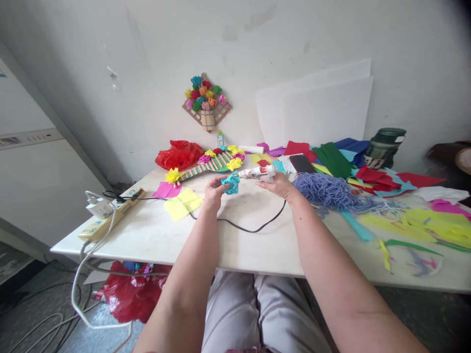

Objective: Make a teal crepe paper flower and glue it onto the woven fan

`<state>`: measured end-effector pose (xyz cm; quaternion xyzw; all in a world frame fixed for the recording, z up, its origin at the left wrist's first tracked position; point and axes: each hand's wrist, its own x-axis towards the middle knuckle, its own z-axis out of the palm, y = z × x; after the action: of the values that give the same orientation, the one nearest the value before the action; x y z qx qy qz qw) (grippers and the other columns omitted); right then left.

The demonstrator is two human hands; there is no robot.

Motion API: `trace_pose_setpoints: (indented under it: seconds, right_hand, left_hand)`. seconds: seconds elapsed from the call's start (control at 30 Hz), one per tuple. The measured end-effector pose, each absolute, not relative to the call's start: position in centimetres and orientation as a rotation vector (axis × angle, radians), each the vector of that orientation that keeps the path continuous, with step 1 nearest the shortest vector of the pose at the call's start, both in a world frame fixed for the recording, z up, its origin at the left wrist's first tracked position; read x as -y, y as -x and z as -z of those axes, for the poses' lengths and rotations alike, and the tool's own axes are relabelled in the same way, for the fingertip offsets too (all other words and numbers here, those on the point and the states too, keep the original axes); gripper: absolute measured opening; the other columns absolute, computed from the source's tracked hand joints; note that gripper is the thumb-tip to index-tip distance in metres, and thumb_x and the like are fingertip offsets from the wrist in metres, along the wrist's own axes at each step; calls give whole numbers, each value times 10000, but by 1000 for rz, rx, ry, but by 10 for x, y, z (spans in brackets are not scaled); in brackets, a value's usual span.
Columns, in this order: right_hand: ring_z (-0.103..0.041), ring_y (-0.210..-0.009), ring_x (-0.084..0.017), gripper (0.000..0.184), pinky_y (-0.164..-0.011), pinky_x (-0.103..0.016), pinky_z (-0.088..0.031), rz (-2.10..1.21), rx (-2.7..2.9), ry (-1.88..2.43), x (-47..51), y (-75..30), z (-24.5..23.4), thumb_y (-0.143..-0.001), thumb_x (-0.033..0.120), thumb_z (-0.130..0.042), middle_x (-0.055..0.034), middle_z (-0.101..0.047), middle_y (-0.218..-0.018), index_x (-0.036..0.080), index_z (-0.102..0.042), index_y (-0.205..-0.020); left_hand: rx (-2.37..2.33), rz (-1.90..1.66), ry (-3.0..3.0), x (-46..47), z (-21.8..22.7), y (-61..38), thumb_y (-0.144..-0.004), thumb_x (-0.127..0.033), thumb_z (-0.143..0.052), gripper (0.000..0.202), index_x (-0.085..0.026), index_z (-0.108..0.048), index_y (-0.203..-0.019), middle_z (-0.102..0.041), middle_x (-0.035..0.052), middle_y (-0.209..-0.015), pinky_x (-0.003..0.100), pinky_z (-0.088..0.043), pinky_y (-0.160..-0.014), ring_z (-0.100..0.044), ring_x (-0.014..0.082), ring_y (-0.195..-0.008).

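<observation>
Between the fingers of my left hand (pixel 215 192) is a light-blue crepe-paper flower (pixel 231 184), held a little above the table. My right hand (pixel 276 186) is closed round a white hot glue gun (pixel 256 172), whose tip points left and meets or nearly meets the flower's upper edge. From the gun a black cord (pixel 253 230) loops across the tabletop to the left. Behind my hands lies a striped, woven fan-shaped piece (pixel 208 165) edged with yellow, pink, red and blue paper flowers.
A power strip (pixel 110 215) with plugs sits at the left edge. Yellow paper (pixel 183 204) lies near it. On the right are purple-blue yarn (pixel 326 190), a phone (pixel 302 164), coloured paper scraps (pixel 423 225) and a dark thermos (pixel 384 148). A red bag (pixel 179 155) stands behind.
</observation>
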<state>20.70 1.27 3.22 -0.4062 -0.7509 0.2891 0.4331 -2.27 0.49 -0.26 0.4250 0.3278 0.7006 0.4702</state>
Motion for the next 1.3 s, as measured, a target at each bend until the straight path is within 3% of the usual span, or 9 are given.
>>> trace_pose_setpoints:
  seconds: [0.17, 0.3, 0.47, 0.63, 0.73, 0.8, 0.97, 1.1, 1.3]
  right_hand:
    - [-413, -495, -105, 368, -461, -283, -370, -943, 1695, 906, -10, -206, -31, -631, 501, -730, -6, -539, -635, 179, -603, -759]
    - [-410, -485, -92, 421, -440, -262, -351, -892, 1595, 925, -18, -206, -25, -626, 563, -704, -3, -559, -658, 175, -604, -754]
    - [-633, -823, -234, 380, -685, -319, -469, -402, 1632, 1474, -30, -207, -16, -714, 478, -658, -72, -702, -866, 184, -688, -951]
    - [-618, -1062, -274, 444, -840, -348, -458, -229, 1991, 1779, -25, -194, -11, -818, 359, -547, -76, -683, -1149, 265, -598, -1249]
    - [-569, -1150, -266, 531, -890, -334, -439, -181, 2217, 1763, -20, -181, -6, -847, 242, -500, -102, -577, -1323, 239, -483, -1378]
    - [-555, -1162, -256, 544, -913, -326, -424, -114, 2297, 1758, -17, -173, -1, -867, 204, -478, -124, -574, -1303, 228, -444, -1409]
    - [-528, -1169, -251, 507, -937, -324, -408, 25, 2411, 1675, -15, -167, 3, -873, 216, -497, -132, -588, -1248, 219, -484, -1380]
    - [-542, -1146, -251, 403, -937, -331, -414, 56, 2317, 1652, -18, -179, -4, -889, 365, -491, -116, -628, -1197, 229, -618, -1247]
    - [-561, -1147, -311, 331, -926, -425, -412, 72, 1945, 2176, -26, -209, -11, -791, 216, -552, -170, -658, -1156, 163, -708, -1078]
  left_hand:
    - [-809, -1706, -1018, -7, 4, 24, -422, -231, -833, 434, -179, -637, -806, -649, -17, -681, 267, -439, -573, -602, 136, -596]
    - [-772, -1712, -984, -7, 4, 25, -422, -217, -835, 432, -175, -642, -806, -654, -17, -693, 264, -445, -587, -607, 131, -609]
    - [-725, -1726, -956, -7, 2, 24, -406, -199, -838, 424, -174, -647, -785, -662, -16, -686, 258, -452, -572, -603, 124, -587]
    - [-686, -1732, -966, -6, 0, 24, -413, -215, -838, 414, -179, -637, -773, -665, -12, -707, 258, -463, -578, -616, 130, -607]
    - [-694, -1718, -990, -4, 0, 22, -415, -220, -837, 425, -178, -633, -785, -656, -18, -704, 250, -457, -572, -612, 123, -604]
    - [-714, -1695, -993, -3, -1, 21, -409, -211, -835, 436, -175, -637, -795, -653, -19, -692, 246, -452, -565, -609, 123, -596]
    - [-767, -1655, -987, -3, 0, 20, -389, -203, -838, 457, -169, -635, -797, -650, -26, -663, 244, -453, -552, -602, 121, -565]
    - [-790, -1633, -1021, -3, 1, 20, -398, -214, -838, 453, -164, -643, -804, -652, -20, -657, 242, -447, -539, -594, 118, -551]
    - [-813, -1629, -1112, -3, 3, 19, -423, -224, -835, 423, -150, -665, -803, -668, 6, -675, 263, -453, -548, -594, 133, -569]
